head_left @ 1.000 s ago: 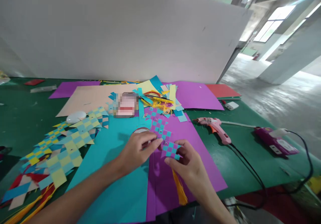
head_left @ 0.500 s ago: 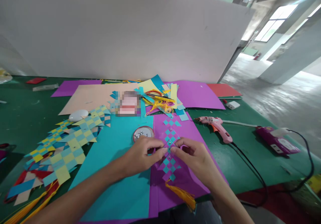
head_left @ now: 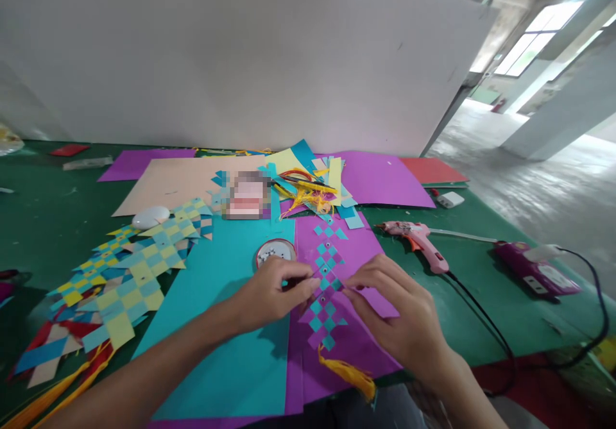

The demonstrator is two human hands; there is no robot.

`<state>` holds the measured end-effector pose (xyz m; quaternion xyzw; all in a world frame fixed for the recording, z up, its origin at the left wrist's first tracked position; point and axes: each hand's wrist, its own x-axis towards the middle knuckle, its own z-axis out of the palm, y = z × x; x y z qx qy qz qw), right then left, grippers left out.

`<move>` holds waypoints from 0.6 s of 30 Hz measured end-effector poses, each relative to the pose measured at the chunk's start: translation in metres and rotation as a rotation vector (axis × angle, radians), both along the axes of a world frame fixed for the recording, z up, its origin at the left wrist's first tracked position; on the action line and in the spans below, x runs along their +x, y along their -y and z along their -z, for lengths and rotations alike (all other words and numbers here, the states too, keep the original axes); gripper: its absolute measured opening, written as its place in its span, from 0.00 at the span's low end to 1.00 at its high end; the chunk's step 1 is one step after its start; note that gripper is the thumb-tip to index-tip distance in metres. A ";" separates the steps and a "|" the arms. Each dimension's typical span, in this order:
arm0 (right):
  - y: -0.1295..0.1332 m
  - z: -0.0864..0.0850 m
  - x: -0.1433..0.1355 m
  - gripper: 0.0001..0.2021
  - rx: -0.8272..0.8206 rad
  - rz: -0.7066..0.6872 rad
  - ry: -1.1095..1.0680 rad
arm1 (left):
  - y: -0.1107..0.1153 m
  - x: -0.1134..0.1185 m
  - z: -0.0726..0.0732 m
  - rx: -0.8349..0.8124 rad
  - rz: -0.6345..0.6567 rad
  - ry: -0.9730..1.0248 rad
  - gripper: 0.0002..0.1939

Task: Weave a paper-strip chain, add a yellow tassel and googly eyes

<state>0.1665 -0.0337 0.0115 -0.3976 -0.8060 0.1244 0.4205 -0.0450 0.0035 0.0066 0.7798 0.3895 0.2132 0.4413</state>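
A woven strip of teal and purple paper lies on a purple sheet, with small round dots along its middle and a yellow tassel at its near end. My left hand pinches the strip's left edge, thumb and forefinger together. On the other side my right hand has its thumb and forefinger closed at the strip's right edge; what lies between those fingertips is too small to make out. A round dish of small dark-and-white pieces stands just beyond my left hand.
Yellow-and-blue woven pieces and a white mouse-like object are at left. A pink glue gun and a purple power strip lie right. Scissors and yellow tassels lie behind; a white panel rises beyond.
My right hand has shifted slightly right, its fingers more extended, from the strip's middle to its right edge. My left hand stays nearly in place.
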 end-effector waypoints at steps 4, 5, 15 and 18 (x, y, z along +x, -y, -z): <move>0.002 0.000 0.001 0.10 0.125 -0.094 0.252 | 0.000 0.000 0.002 -0.030 -0.001 0.038 0.21; 0.002 0.001 0.000 0.11 0.143 -0.100 0.299 | -0.001 0.000 0.003 -0.044 0.004 0.052 0.21; -0.002 0.000 -0.006 0.10 0.143 -0.139 0.416 | -0.002 -0.003 0.010 -0.165 0.033 0.095 0.22; -0.001 -0.001 -0.006 0.09 0.104 -0.156 0.444 | -0.002 -0.003 0.010 -0.162 0.037 0.083 0.22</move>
